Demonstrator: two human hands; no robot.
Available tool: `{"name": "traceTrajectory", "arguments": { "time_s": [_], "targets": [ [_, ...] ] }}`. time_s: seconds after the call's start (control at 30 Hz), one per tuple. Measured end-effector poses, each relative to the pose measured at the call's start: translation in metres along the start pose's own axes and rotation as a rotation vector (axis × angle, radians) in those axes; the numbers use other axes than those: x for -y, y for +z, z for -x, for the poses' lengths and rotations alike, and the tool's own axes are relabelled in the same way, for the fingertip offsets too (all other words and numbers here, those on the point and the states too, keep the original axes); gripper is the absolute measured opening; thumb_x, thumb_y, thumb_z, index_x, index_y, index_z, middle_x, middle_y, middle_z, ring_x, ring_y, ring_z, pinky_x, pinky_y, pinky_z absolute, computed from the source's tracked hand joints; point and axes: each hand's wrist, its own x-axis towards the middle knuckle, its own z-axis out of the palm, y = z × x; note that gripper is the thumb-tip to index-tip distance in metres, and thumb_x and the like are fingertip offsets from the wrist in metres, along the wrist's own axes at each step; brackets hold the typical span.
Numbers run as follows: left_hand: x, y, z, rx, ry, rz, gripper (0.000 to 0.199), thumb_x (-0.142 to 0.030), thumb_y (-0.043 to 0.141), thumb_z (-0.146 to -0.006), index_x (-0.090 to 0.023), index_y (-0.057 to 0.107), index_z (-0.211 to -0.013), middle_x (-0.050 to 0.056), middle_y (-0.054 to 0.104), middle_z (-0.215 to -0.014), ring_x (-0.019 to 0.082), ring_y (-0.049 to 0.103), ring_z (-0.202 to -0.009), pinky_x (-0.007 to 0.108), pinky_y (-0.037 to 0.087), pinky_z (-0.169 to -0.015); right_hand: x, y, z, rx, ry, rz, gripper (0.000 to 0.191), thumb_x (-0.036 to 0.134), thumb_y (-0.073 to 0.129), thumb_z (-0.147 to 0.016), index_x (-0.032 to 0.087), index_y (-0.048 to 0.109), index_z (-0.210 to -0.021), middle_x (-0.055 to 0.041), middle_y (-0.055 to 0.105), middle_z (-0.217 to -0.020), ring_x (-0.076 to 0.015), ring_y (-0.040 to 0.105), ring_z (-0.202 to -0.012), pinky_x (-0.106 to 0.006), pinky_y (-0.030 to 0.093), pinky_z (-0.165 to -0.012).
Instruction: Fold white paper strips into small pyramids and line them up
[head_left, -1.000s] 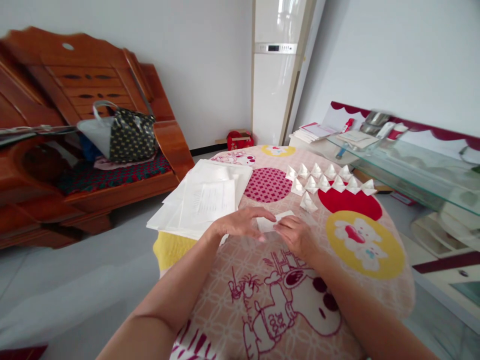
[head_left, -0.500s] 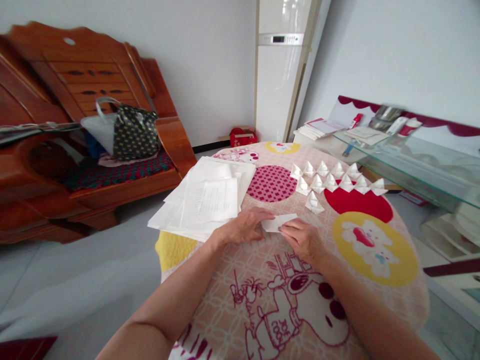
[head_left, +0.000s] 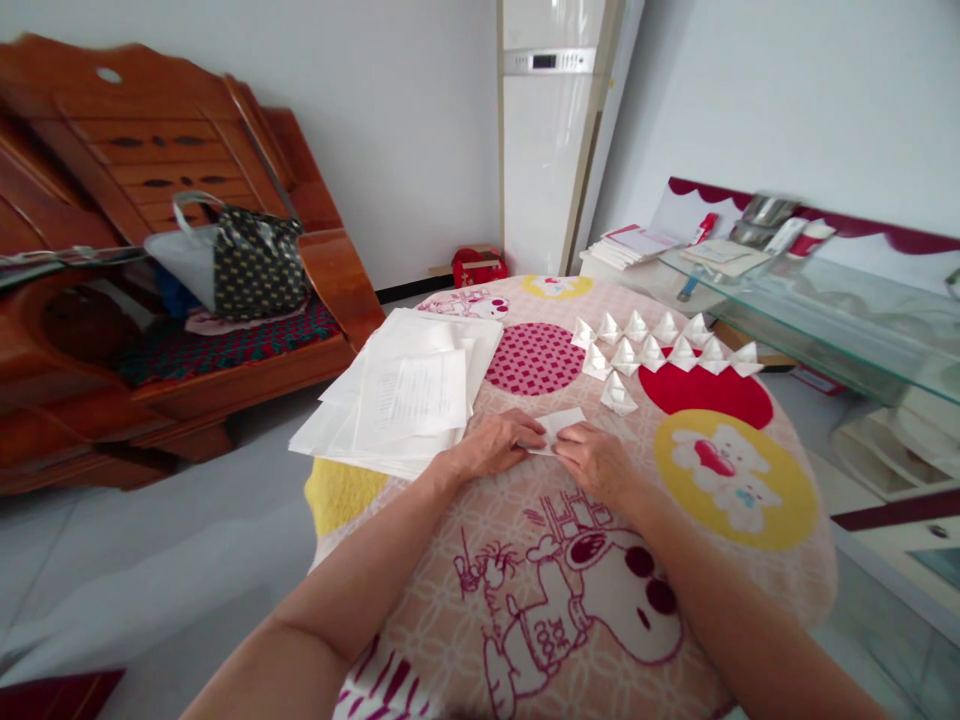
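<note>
Between my hands, a small folded piece of white paper [head_left: 561, 421] lies on the patterned tablecloth [head_left: 442, 520]. My left hand [head_left: 501, 444] has its fingers curled on the paper's left end. With bent fingers, my right hand [head_left: 598, 460] pinches its near right edge, close to the left fingertips. Beyond the right hand stands a folded paper boat [head_left: 618, 394], in front of two rows of similar white paper boats [head_left: 625, 356]. A stack of white paper sheets [head_left: 409, 390], the top one with printing on it, lies left of my left hand.
Left of the round table is a wooden bench [head_left: 187, 410] with a dotted black bag [head_left: 259, 262] on it. A glass-topped cabinet [head_left: 810, 325] holding several items stands at the right. A tall white air conditioner [head_left: 541, 170] and a red box [head_left: 478, 267] are behind the table.
My right hand has moved in closer to my left on the paper, and the paper's far edge is now more slanted. The whole view has shifted slightly.
</note>
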Motion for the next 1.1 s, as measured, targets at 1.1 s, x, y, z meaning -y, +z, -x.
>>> {"name": "traceTrajectory", "arguments": {
  "time_s": [1.1],
  "targets": [
    [-0.030,-0.016,0.002,0.096,-0.108,0.113,0.017,-0.015,0.058,-0.095,-0.015,0.075,-0.091,0.005,0.076,-0.090,0.016,0.069,-0.084,0.025,0.049,-0.079,0.031,0.009,0.005,-0.084,0.107,-0.146,0.020,0.021,0.072,-0.091,0.019,0.067,-0.071,-0.0048,0.066,-0.078,-0.0191,0.061,-0.079,-0.030,0.044,-0.071]
  ]
}}
